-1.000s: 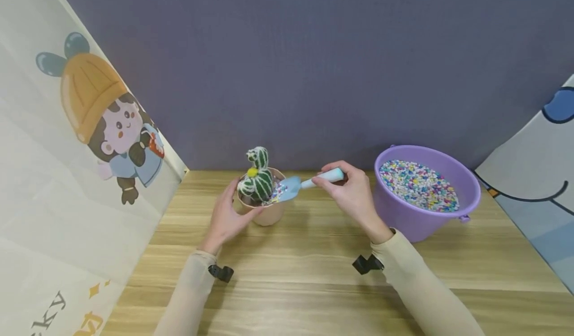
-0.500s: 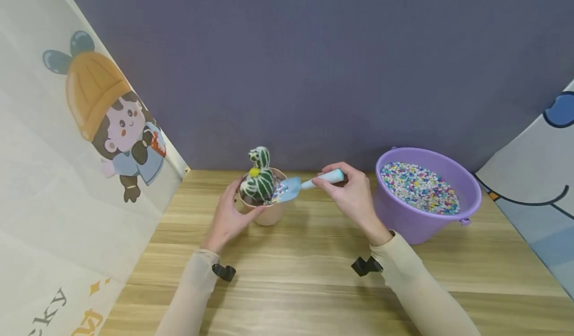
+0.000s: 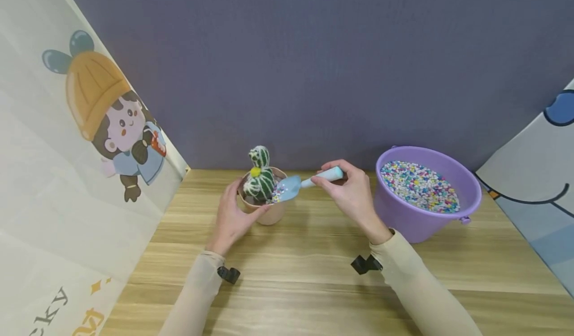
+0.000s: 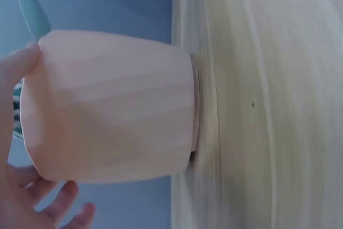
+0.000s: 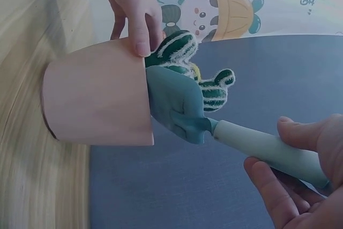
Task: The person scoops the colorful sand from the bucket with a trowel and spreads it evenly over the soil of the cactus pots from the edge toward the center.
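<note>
A pale pink flower pot (image 3: 271, 216) stands upright on the wooden table, with a green and white cactus (image 3: 261, 185) bearing a yellow flower in it. My left hand (image 3: 233, 220) grips the pot around its rim, the thumb at the near side. In the right wrist view, the thumb and fingers of my right hand (image 5: 305, 186) hold the light blue handle of a small trowel (image 5: 179, 100). Its blade slants over the pot's rim beside the cactus. Several colourful pebbles (image 3: 279, 192) lie on the blade in the head view.
To the right stands a purple bucket (image 3: 399, 220), partly filled with small multicoloured pebbles (image 3: 419, 186). A dark grey-blue backdrop (image 3: 314, 77) rises behind the table (image 3: 287, 296). Printed white panels (image 3: 45, 186) border both sides.
My left wrist and forearm have shifted slightly to the right, the hand staying at the pot. The trowel and right hand have barely moved.
</note>
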A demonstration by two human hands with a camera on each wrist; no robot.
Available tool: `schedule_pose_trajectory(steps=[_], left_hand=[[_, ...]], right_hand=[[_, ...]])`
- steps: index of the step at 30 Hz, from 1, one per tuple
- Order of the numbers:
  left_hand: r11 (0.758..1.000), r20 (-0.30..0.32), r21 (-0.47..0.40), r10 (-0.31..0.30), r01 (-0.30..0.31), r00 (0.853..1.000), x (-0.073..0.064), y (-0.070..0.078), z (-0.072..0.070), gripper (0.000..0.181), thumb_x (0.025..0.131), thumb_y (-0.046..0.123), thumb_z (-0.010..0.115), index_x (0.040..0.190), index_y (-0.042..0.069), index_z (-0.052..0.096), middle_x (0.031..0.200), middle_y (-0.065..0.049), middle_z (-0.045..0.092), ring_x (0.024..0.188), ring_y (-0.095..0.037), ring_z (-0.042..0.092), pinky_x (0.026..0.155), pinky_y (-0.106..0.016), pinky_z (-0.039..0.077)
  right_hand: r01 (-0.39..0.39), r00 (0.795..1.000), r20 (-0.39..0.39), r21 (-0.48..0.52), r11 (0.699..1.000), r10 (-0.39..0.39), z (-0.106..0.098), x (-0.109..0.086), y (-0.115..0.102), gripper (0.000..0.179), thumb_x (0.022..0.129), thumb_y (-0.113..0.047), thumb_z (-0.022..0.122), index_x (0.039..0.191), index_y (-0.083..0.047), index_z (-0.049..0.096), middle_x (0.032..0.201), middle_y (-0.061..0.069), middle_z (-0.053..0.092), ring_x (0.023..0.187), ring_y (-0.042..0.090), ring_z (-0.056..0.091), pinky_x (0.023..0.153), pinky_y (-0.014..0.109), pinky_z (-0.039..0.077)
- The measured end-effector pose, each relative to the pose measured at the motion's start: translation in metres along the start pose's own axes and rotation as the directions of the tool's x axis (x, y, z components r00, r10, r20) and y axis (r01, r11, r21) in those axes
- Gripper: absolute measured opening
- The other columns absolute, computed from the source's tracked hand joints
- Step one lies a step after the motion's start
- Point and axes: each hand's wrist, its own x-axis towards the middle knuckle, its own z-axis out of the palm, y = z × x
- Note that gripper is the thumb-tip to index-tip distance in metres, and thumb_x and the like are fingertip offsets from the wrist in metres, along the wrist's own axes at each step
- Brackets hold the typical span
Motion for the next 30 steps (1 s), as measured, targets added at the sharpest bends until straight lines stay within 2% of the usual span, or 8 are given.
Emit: schedule_pose_trajectory(steps=[4,7,11,15,19,25,30], left_hand=[[0.999,-0.012,0.037,-0.017,0.017,1.0,-0.002,0.004,0.001,0.118,0.075,0.074,0.085,0.163,0.011,0.037,0.161,-0.013,0.044,0.147,-0.034,0.044,0.123,-0.061,0.041],[0.999,-0.014,0.033,-0.004,0.005,1.0,-0.002,0.004,-0.002,0.118,0.075,0.067,0.087,0.163,0.008,0.036,0.162,-0.016,0.041,0.148,-0.037,0.041,0.123,-0.063,0.04],[0.999,0.005,-0.016,0.05,-0.05,0.999,0.0,0.0,-0.005,0.113,0.078,0.055,0.09,0.164,0.007,0.033,0.166,-0.017,0.04,0.154,-0.04,0.036,0.127,-0.065,0.032],[0.994,0.049,-0.056,0.099,-0.096,0.994,0.003,-0.005,-0.005,0.111,0.082,0.053,0.088,0.167,0.013,0.03,0.169,-0.015,0.039,0.156,-0.039,0.035,0.129,-0.066,0.028],[0.994,0.067,-0.071,0.093,-0.089,0.993,0.004,-0.009,-0.004,0.111,0.083,0.055,0.086,0.168,0.016,0.028,0.171,-0.013,0.037,0.157,-0.038,0.036,0.128,-0.068,0.027],[0.995,0.043,-0.075,0.071,-0.067,0.997,0.004,-0.008,-0.003,0.111,0.081,0.062,0.087,0.166,0.016,0.033,0.17,-0.01,0.04,0.156,-0.036,0.038,0.128,-0.066,0.029],[0.997,0.032,-0.061,0.05,-0.048,0.998,0.002,-0.004,-0.001,0.112,0.079,0.065,0.086,0.166,0.016,0.034,0.169,-0.009,0.04,0.156,-0.035,0.038,0.129,-0.064,0.03]], right_hand=[[0.003,1.0,0.003,-0.002,1.0,-0.003,0.0,0.0,-0.002,0.028,0.085,-0.02,0.093,0.104,-0.007,0.077,0.1,0.011,0.083,0.069,0.004,0.07,0.059,0.017,0.057],[0.017,1.0,0.002,-0.001,1.0,-0.017,0.0,0.0,-0.003,0.028,0.084,-0.019,0.093,0.104,-0.007,0.077,0.1,0.011,0.083,0.069,0.004,0.07,0.059,0.017,0.058],[0.029,1.0,-0.001,0.001,1.0,-0.029,-0.001,-0.001,-0.004,0.028,0.084,-0.019,0.093,0.104,-0.007,0.077,0.1,0.011,0.082,0.069,0.003,0.07,0.059,0.017,0.058],[0.032,0.999,-0.004,-0.008,0.999,-0.032,0.0,-0.001,-0.005,0.029,0.084,-0.019,0.093,0.104,-0.007,0.077,0.1,0.011,0.082,0.069,0.003,0.07,0.06,0.017,0.058],[0.035,0.999,-0.004,-0.016,0.999,-0.035,0.001,-0.002,-0.007,0.028,0.084,-0.02,0.093,0.104,-0.008,0.077,0.099,0.01,0.083,0.069,0.003,0.071,0.059,0.017,0.058],[0.055,0.998,-0.017,-0.042,0.998,-0.055,0.003,-0.003,-0.009,0.028,0.084,-0.02,0.093,0.104,-0.008,0.077,0.098,0.009,0.082,0.067,0.004,0.07,0.058,0.017,0.058],[0.083,0.996,-0.021,-0.066,0.994,-0.084,0.006,-0.006,-0.012,0.027,0.084,-0.02,0.093,0.103,-0.01,0.078,0.095,0.007,0.082,0.067,0.013,0.072,0.057,0.018,0.058]])
